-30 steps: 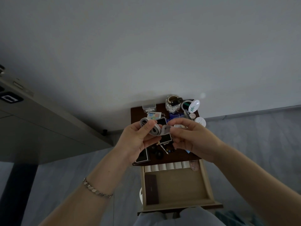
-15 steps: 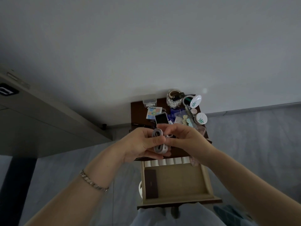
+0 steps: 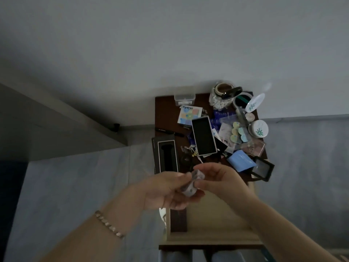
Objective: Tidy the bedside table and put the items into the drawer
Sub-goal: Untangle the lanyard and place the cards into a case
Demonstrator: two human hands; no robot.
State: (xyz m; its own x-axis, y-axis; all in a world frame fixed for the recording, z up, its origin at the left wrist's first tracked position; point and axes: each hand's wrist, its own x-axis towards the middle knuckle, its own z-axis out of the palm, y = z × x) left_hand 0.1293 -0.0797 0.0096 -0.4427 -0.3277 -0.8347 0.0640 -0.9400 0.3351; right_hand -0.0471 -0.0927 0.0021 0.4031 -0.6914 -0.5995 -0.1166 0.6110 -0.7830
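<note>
A rolled grey band (image 3: 190, 183) is held between both hands above the open wooden drawer (image 3: 213, 237). My left hand (image 3: 166, 190) grips the roll from below and the left. My right hand (image 3: 219, 180) pinches its upper right end. The dark bedside table (image 3: 166, 118) behind is crowded: a long box with a dark inside (image 3: 204, 136), a black open case (image 3: 166, 154), a Hydron card (image 3: 188, 114), a glass jar (image 3: 221, 97), round white lids (image 3: 259, 128), a blue packet (image 3: 240, 160). A dark flat item (image 3: 178, 220) lies in the drawer's left side.
A black pen (image 3: 169, 131) lies on the table's left part. A clear plastic box (image 3: 184, 97) stands at the back. A small black frame (image 3: 261, 168) hangs over the right front corner. Grey floor lies on both sides, a bed frame (image 3: 56, 118) to the left.
Both hands have come down and nearer with the rolled band, from over the tabletop to over the drawer. The view has tilted, showing more of the table.
</note>
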